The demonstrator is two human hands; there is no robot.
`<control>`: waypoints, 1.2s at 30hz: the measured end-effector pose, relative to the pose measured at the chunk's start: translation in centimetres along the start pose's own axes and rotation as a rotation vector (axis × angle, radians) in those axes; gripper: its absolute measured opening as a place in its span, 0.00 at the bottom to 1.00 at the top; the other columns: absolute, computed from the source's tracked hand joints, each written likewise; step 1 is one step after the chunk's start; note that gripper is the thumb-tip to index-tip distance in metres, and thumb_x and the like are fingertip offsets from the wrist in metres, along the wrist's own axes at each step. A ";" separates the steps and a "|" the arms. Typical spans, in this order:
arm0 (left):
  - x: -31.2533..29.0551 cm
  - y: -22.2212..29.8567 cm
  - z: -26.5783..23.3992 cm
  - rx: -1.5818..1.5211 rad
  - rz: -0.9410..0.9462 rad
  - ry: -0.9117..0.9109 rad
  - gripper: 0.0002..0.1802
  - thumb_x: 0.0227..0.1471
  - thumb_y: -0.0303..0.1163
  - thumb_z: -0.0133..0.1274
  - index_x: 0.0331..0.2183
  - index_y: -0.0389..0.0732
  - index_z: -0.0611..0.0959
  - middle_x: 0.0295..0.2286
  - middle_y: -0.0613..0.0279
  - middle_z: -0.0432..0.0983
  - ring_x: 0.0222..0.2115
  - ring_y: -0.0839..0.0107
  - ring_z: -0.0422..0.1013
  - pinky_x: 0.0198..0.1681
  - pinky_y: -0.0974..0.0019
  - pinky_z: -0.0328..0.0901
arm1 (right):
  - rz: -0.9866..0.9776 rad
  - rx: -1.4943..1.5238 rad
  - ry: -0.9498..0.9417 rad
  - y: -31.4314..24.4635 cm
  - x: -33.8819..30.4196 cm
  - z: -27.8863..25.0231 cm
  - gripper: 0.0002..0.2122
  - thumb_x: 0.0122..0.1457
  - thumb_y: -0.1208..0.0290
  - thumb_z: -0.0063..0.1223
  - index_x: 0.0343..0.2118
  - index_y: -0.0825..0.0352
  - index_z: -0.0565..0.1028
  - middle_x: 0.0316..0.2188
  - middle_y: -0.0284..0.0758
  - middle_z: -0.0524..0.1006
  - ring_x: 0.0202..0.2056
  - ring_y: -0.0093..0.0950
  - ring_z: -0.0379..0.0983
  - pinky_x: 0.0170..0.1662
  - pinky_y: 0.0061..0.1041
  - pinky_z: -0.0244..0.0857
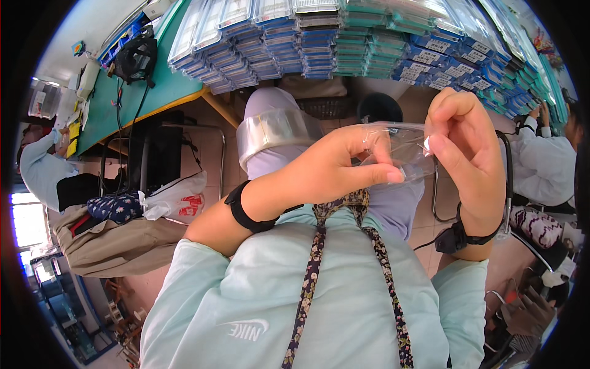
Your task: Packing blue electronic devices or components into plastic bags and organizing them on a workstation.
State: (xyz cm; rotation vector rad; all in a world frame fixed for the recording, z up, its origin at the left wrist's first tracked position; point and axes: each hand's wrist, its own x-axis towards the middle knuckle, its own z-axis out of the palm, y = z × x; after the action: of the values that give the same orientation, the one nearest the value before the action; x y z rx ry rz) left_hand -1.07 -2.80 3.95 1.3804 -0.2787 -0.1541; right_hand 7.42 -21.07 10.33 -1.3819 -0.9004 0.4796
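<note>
A piece of thin clear plastic film (410, 140) stretches between my two hands, above my lap. My left hand (353, 161) reaches in from the left, with its fingers against the film's left end and the thumb pointing right below it. My right hand (462, 138) is raised on the right, pinching the film's right end between thumb and bent fingers. Something small and white at its thumb tip is too small to make out. Across my left thigh lies a wide shiny band of clear plastic (276, 132). Black straps circle both wrists.
Tall stacks of clear-lidded blue and green boxes (369, 49) fill the table ahead. A green table (160, 86) with a black bag (136, 58) stands at left. A chair with clothing (123, 243) and a white plastic bag (178, 197) is left; people sit on both sides.
</note>
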 end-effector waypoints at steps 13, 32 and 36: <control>-0.1 0.2 -0.7 0.136 0.114 -0.060 0.09 0.50 0.27 0.56 0.22 0.40 0.72 0.23 0.67 0.66 0.26 0.76 0.62 0.35 0.70 0.64 | 0.086 0.122 -0.073 0.2 -0.2 -0.6 0.09 0.55 0.77 0.48 0.38 0.69 0.65 0.30 0.28 0.61 0.31 0.16 0.56 0.34 0.14 0.52; -0.5 0.0 -1.1 0.121 0.064 -0.031 0.09 0.50 0.28 0.56 0.24 0.39 0.72 0.24 0.67 0.67 0.26 0.77 0.62 0.30 0.72 0.57 | 0.000 -0.374 -0.013 0.4 0.6 0.1 0.06 0.42 0.83 0.60 0.21 0.71 0.72 0.22 0.32 0.70 0.24 0.19 0.65 0.28 0.17 0.57; -0.5 -0.1 -1.3 0.160 0.070 -0.036 0.10 0.50 0.28 0.56 0.24 0.39 0.72 0.24 0.67 0.66 0.26 0.77 0.61 0.30 0.72 0.57 | 0.042 -0.348 0.075 0.2 0.2 0.8 0.05 0.43 0.84 0.59 0.24 0.71 0.74 0.22 0.31 0.72 0.26 0.19 0.67 0.30 0.16 0.59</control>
State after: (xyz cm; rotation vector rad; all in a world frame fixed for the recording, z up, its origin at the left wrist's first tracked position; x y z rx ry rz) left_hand -1.18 -1.43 3.56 1.5248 -0.3757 -0.1000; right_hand 6.95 -20.36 10.16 -1.7263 -0.9241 0.3084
